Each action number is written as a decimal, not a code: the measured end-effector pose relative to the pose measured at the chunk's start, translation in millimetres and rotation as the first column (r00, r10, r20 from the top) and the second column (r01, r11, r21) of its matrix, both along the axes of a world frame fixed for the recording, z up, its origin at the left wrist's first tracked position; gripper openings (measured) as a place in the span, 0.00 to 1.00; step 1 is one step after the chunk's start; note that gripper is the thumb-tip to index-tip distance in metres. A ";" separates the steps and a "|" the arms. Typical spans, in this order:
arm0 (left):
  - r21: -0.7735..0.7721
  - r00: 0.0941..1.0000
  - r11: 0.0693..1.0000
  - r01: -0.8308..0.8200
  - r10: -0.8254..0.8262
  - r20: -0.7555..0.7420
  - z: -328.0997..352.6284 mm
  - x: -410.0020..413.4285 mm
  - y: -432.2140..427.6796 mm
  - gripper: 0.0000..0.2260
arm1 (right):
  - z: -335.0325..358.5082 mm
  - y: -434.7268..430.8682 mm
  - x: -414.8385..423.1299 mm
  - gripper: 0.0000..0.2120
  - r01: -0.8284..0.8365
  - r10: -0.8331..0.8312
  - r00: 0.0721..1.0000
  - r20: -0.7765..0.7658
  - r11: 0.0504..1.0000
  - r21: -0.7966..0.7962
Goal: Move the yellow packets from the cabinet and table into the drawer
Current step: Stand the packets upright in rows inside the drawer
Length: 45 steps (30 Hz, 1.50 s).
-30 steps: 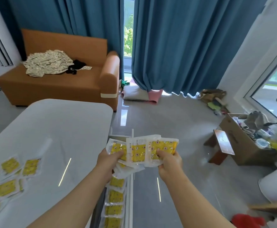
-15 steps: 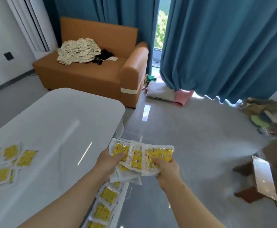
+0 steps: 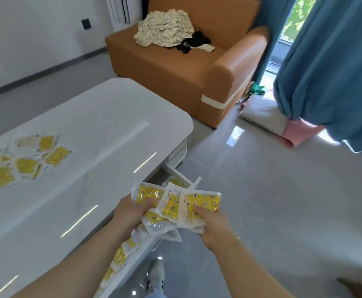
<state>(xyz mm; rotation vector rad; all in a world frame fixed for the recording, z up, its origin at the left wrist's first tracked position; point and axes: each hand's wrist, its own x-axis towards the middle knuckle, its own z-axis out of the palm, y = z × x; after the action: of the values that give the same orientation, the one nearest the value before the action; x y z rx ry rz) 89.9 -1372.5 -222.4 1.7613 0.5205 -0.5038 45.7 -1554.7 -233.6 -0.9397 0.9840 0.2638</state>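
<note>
Yellow packets with clear sealed edges, fanned and overlapped. Gripped at the left end by the left hand, thumb on top. Pinched at the right end by the right hand, thumb pressed on the rightmost packet. Held above the open drawer at the near edge of the white worktop. Row of packets lying in the drawer, partly hidden by the left forearm and the held fan. Cluster of packets loose on the worktop at far left, well apart from the hands.

Surroundings: orange sofa beyond the worktop, with a patterned cloth and a dark garment on the seat. Blue curtain at right, grey and pink cushions on the floor at its foot. One pale shoe on the grey floor below the hands.

Against the frame half a second back: same two-handed grip on the fan. View swung left, sofa now right of centre, cardboard box out of frame, more of the worktop cluster in sight.

Print on the packets: small repeated figures on yellow, lettering too small to read
</note>
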 end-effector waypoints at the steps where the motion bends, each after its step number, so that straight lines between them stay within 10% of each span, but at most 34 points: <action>1: -0.014 0.999 1.000 -0.019 0.019 -0.030 -4.0 6.2 0.2 0.07 | -4.2 0.3 10.8 0.08 -0.042 0.042 0.999 -0.014 0.999 -0.004; 18: -0.138 0.961 0.988 0.066 -0.100 -0.257 -75.1 157.3 -13.3 0.11 | -81.5 -19.0 193.1 0.14 -0.301 0.318 0.940 -0.121 0.944 0.136; 26: -0.119 0.925 0.987 -0.110 0.058 -0.376 -155.8 168.9 -19.5 0.14 | -173.1 -33.1 247.6 0.13 -0.368 0.346 0.913 -0.218 0.927 -0.069; 35: 0.045 0.588 0.696 -0.717 0.638 -0.497 -263.4 136.5 -46.4 0.13 | -251.9 -67.6 267.2 0.13 -0.343 0.341 0.926 -0.164 0.939 0.016; 41: 0.020 0.431 0.513 -0.858 0.742 -0.514 -294.4 153.2 -73.2 0.09 | -267.8 -69.0 272.4 0.12 -0.283 0.295 0.953 -0.066 0.948 0.144; 45: 0.054 0.446 0.548 -0.835 0.730 -0.518 -312.9 157.7 -92.3 0.11 | -269.9 -66.5 272.3 0.15 -0.268 0.285 0.955 -0.079 0.948 0.170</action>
<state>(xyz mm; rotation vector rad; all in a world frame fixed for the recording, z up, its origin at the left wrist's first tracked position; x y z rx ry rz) 247.7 -1464.8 -535.3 0.9635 1.5201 -0.2865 318.0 -1621.2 -503.5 -0.9245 0.9082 0.6242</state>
